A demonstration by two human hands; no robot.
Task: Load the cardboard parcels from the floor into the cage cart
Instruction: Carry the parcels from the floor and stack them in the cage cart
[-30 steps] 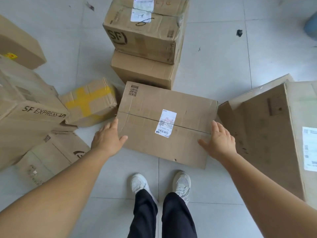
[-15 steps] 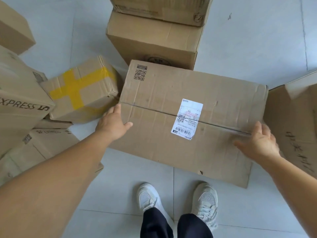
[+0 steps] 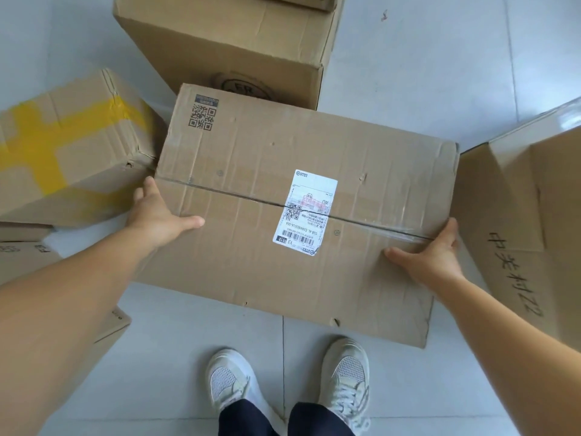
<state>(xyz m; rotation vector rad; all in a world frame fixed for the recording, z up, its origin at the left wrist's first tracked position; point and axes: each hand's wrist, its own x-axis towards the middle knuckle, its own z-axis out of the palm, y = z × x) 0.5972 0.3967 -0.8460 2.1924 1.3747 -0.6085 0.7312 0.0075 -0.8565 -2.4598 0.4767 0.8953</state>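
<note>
Crowding parcel [image 3: 301, 196]: yellow-taped box [image 3: 66, 146] L, tall box [image 3: 239, 42] behind.

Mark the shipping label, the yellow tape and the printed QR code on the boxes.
shipping label [image 3: 304, 212], head view, middle of the white sticker on the big box.
yellow tape [image 3: 37, 143], head view, crossing of the strips on the left box.
QR code [image 3: 202, 117], head view, centre of the black print.
</note>
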